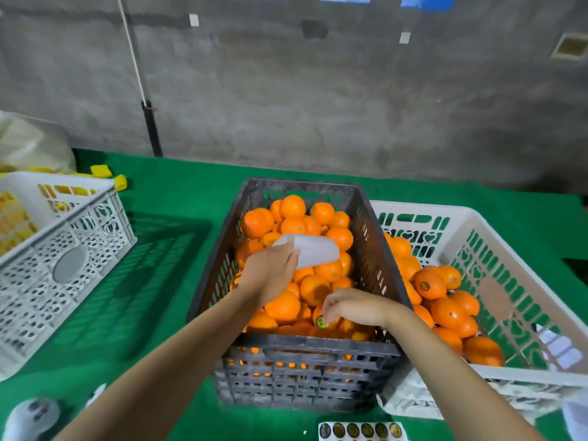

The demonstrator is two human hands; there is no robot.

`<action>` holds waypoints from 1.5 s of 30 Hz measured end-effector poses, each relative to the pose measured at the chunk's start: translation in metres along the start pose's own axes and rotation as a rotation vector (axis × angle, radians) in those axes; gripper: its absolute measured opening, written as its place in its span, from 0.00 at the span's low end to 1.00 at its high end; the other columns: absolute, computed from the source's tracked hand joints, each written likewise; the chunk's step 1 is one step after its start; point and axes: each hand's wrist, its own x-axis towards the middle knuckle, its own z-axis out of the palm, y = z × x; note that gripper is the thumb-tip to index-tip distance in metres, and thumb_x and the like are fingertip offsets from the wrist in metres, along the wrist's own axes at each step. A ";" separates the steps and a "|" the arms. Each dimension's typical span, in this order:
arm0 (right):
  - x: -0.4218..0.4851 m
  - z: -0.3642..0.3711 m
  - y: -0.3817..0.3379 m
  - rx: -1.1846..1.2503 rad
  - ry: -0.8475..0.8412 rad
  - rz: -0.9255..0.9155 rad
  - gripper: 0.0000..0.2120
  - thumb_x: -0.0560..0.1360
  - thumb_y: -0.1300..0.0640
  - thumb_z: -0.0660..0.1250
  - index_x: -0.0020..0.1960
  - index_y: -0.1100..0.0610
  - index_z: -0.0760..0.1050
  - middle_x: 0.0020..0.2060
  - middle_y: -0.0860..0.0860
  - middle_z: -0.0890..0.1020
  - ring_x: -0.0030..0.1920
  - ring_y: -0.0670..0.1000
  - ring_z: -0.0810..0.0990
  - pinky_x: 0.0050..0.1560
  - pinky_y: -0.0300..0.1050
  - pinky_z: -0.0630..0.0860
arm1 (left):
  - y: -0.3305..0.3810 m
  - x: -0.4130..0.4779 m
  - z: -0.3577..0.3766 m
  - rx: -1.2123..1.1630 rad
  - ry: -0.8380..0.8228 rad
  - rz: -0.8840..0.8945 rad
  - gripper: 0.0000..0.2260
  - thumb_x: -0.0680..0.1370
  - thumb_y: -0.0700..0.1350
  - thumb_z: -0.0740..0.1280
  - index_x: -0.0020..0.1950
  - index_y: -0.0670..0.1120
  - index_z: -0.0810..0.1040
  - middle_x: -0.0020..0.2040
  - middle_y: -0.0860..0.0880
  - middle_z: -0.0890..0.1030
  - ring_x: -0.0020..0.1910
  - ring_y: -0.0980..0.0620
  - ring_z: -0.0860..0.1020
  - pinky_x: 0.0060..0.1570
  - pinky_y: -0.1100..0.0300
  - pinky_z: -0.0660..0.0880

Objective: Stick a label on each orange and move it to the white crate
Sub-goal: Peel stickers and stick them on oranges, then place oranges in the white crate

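Note:
A dark grey crate [375, 249] in the middle is full of oranges [292, 206]. My left hand [270, 272] hovers over them, closed on a white backing sheet [313, 251] that curls to the right. My right hand [356, 305] reaches into the near part of the dark crate, its fingertips on an orange [323, 318] that bears a round label. The white crate [521, 272] stands right of the dark one and holds several oranges; one labelled orange [429, 284] lies on top.
A sheet of round labels [361, 430] lies at the near table edge. Another white crate [63, 249] with yellow contents stands at the left on the green table [165, 249]. A grey wall rises behind. A white object [31, 415] sits at the bottom left.

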 end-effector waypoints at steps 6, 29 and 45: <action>0.004 -0.002 0.008 -0.140 -0.079 0.042 0.06 0.76 0.53 0.69 0.40 0.48 0.79 0.38 0.38 0.77 0.42 0.39 0.75 0.43 0.36 0.68 | -0.002 0.008 0.012 -0.050 0.026 0.026 0.17 0.85 0.52 0.53 0.65 0.44 0.74 0.30 0.57 0.68 0.29 0.58 0.70 0.26 0.63 0.57; 0.012 -0.006 0.012 -0.014 -0.048 0.072 0.11 0.74 0.51 0.73 0.57 0.48 0.83 0.50 0.37 0.81 0.56 0.41 0.77 0.58 0.32 0.70 | 0.011 0.012 0.022 -0.076 0.057 -0.020 0.21 0.85 0.50 0.55 0.76 0.43 0.67 0.32 0.54 0.72 0.27 0.59 0.65 0.24 0.66 0.53; 0.008 -0.010 0.014 -0.006 -0.054 0.105 0.17 0.75 0.63 0.71 0.63 0.55 0.80 0.54 0.46 0.81 0.52 0.42 0.78 0.58 0.33 0.73 | 0.006 0.011 0.021 -0.139 -0.023 -0.082 0.22 0.85 0.51 0.53 0.78 0.44 0.64 0.34 0.54 0.72 0.32 0.56 0.71 0.24 0.64 0.58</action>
